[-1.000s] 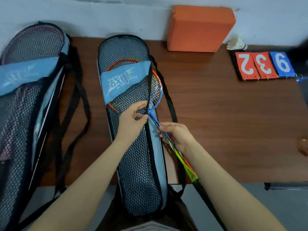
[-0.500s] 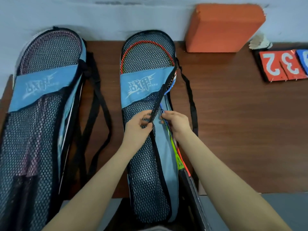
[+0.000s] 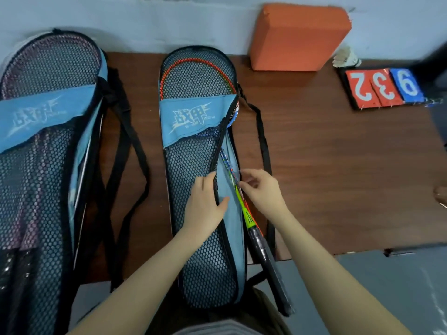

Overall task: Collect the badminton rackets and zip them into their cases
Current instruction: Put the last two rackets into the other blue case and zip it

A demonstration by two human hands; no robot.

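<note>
A black mesh racket case with a blue band [image 3: 193, 170] lies lengthwise on the brown table [image 3: 338, 177], its right side unzipped. A red-framed racket head [image 3: 193, 62] shows through the mesh at the top. A racket with a blue and green shaft [image 3: 239, 197] lies in the opening, and its black handle [image 3: 266, 259] sticks out past the table edge. My left hand [image 3: 205, 206] holds the case's black zipper edge. My right hand [image 3: 262, 189] pinches at the shaft beside the opening. A second, similar case [image 3: 41, 153] holding rackets lies at the left.
An orange foam block [image 3: 300, 37] stands against the wall at the back. A shuttlecock [image 3: 346, 58] and a flip scoreboard with red and blue numbers [image 3: 384, 89] sit at the back right. Black shoulder straps [image 3: 128, 165] trail between the two cases.
The racket has slid deeper into the middle case and its shaft lies along the opening. My right hand has moved down the shaft, and my left hand has shifted lower on the zipper edge.
</note>
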